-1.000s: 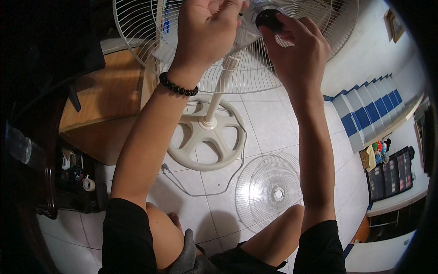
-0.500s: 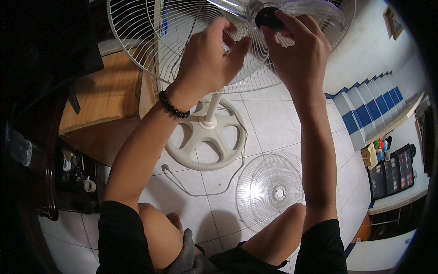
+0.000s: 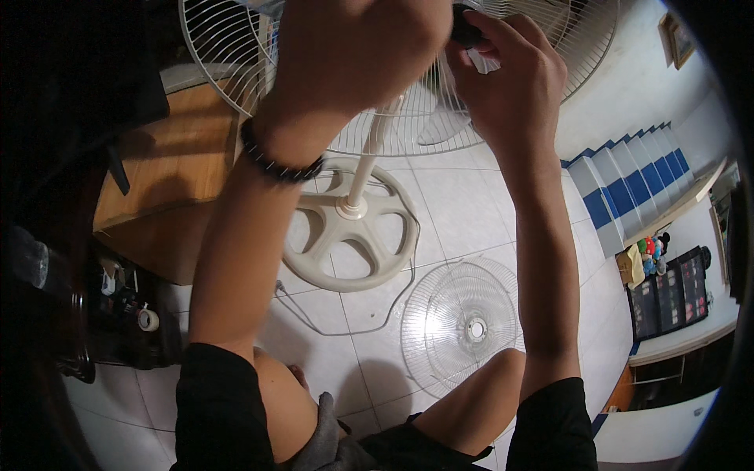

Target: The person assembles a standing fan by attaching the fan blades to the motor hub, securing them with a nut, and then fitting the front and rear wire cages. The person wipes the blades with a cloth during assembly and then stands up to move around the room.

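Two hands up at the hub of the pedestal fan (image 3: 369,125): right hand (image 3: 510,78) pinched narrow on the small black cap (image 3: 465,33) at the centre, left hand (image 3: 353,47) closed loosely over the blade area w/ the back toward the camera, so can't tell what it grips. Progress, at a guess, is mid-way: front grille (image 3: 463,326) is already off and lying flat on the white tile floor (image 3: 503,212) by the right knee, while rear guard (image 3: 228,71) sits on the fan and the cap isn't off yet. Fan head tips up toward the person, hub axis running roughly toward the camera, pole (image 3: 365,169) dropping straight to the round spoked base (image 3: 349,235).
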A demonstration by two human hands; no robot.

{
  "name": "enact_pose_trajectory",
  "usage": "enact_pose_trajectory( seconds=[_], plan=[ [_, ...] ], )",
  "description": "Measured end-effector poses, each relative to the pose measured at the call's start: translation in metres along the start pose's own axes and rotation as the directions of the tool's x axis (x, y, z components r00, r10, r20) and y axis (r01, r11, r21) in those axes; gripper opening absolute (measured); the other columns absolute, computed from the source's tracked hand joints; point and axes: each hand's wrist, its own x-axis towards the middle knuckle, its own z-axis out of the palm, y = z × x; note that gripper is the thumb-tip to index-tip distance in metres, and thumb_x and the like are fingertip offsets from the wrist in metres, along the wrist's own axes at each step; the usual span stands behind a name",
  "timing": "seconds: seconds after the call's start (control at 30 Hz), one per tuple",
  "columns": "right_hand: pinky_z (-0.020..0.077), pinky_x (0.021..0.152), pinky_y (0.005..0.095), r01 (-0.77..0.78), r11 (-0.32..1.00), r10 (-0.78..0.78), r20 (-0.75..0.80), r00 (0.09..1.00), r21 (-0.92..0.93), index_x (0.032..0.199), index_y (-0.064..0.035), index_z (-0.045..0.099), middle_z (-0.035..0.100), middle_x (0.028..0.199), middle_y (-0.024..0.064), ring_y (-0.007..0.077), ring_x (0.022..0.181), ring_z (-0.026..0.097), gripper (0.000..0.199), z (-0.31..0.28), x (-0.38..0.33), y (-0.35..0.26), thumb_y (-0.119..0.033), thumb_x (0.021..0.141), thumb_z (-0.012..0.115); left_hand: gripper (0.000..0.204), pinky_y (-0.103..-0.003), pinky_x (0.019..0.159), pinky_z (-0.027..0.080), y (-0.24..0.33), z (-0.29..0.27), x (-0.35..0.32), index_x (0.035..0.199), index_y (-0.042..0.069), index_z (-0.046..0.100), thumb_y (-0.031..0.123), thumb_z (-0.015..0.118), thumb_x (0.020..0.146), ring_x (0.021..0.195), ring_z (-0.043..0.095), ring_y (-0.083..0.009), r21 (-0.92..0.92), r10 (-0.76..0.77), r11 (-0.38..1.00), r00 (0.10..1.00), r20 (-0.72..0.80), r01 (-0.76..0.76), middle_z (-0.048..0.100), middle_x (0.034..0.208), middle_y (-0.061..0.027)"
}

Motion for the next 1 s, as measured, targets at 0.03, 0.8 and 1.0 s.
enact_pose_trajectory(
  seconds=[0.03, 0.8, 1.0],
  plan=[
    [0.0534, 0.066, 0.0398, 0.014, 1.000, -0.014, -0.009, 1.000, -0.015, 0.100, 0.0027, 0.074, 0.065, 0.085, 0.0154, 0.0309, 0.072, 0.066, 0.030, 0.001, 0.000, 0.000, -0.001, 0.070, 0.082, 0.044, -0.036, 0.069, 0.048, 0.000, -0.007, -0.007, 0.108, -0.004, 0.059, 0.039, 0.060, 0.100, 0.076, 0.060, -0.0241, 0.190, -0.154, 0.974, 0.973, 0.173, 0.121, 0.059, 0.083, -0.0141],
    [0.0531, 0.071, 0.0445, -0.014, 0.998, 0.016, 0.039, 0.999, -0.056, 0.102, -0.0010, 0.073, 0.065, 0.089, 0.0164, 0.0360, 0.079, 0.066, 0.032, -0.001, -0.004, 0.009, -0.001, 0.070, 0.077, 0.054, -0.039, 0.051, 0.049, -0.003, 0.003, -0.038, 0.069, -0.002, 0.070, 0.045, 0.067, 0.094, 0.050, 0.063, -0.0268, 0.621, -0.435, 0.769, 0.835, 0.337, 0.151, 0.061, 0.056, -0.0196],
    [0.0589, 0.073, 0.0309, 0.096, 0.991, -0.096, 0.012, 0.995, -0.091, 0.109, -0.0046, 0.078, 0.072, 0.089, 0.0080, 0.0187, 0.079, 0.073, 0.034, 0.005, -0.006, 0.021, -0.012, 0.076, 0.086, 0.069, -0.042, 0.059, 0.055, -0.027, 0.015, -0.046, 0.079, -0.005, 0.073, 0.063, 0.067, 0.091, 0.056, 0.067, -0.0333, 0.514, -0.432, 0.847, 0.740, 0.515, 0.136, 0.065, 0.061, -0.0219]
  ],
)
